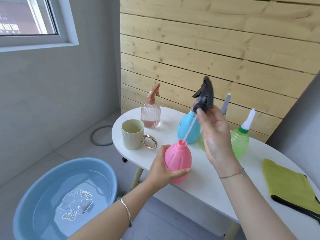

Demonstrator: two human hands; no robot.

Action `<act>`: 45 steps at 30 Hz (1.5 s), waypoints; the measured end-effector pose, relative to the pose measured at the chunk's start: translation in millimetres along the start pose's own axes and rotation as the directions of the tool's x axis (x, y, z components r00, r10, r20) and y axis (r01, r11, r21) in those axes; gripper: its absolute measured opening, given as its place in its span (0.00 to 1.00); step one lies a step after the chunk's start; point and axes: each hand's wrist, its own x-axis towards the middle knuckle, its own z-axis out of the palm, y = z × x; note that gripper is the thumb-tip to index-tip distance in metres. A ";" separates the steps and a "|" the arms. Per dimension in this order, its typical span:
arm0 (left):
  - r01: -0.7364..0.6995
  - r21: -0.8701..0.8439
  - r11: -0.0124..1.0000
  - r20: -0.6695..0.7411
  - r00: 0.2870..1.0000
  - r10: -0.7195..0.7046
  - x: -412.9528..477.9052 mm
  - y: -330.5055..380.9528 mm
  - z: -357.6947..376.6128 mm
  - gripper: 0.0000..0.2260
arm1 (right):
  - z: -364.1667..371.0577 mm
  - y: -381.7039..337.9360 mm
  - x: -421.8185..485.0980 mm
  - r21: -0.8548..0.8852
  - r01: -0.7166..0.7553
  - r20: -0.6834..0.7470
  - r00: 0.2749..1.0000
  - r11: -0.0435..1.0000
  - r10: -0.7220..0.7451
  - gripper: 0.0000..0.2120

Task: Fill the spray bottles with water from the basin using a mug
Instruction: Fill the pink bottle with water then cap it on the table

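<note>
While left hand (162, 168) grips pink bottle (180, 158) | right hand (216, 135) pinches grey sprayer head (207, 94)

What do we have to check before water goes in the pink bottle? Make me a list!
1. Bottle held steady: ok. The left hand grips the pink bottle.
2. Spray head off: ok. The right hand holds the spray head above the bottle.
3. Tube clear of the neck: not ok. The tip of the tube is at the opening.
4. A hand free for the mug: not ok. Both hands hold things; the mug stands on the table.
5. Mug filled: not ok. It looks empty.
6. Water in the basin: ok. The basin holds water.
</note>
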 end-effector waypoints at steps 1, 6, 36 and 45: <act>0.001 0.000 1.000 0.005 1.000 -0.001 0.4 -0.1 0.1 0.36 | -4.0 4.7 -1.7 -0.064 -0.034 0.041 0.999 0.997 0.036 0.18; 0.004 -0.004 1.000 0.015 1.000 -0.004 1.2 -0.7 -0.1 0.37 | -32.7 16.8 -10.0 -0.419 -0.112 0.314 0.913 0.901 0.259 0.15; 0.045 0.017 0.999 0.044 0.998 -0.046 2.2 0.2 -1.6 0.39 | -42.6 9.6 10.7 -0.677 -0.084 0.450 0.739 0.731 0.501 0.13; 0.035 0.023 0.999 0.033 0.999 -0.036 1.8 -0.2 -0.8 0.40 | -42.3 7.1 11.7 -0.638 -0.091 0.442 0.770 0.765 0.460 0.15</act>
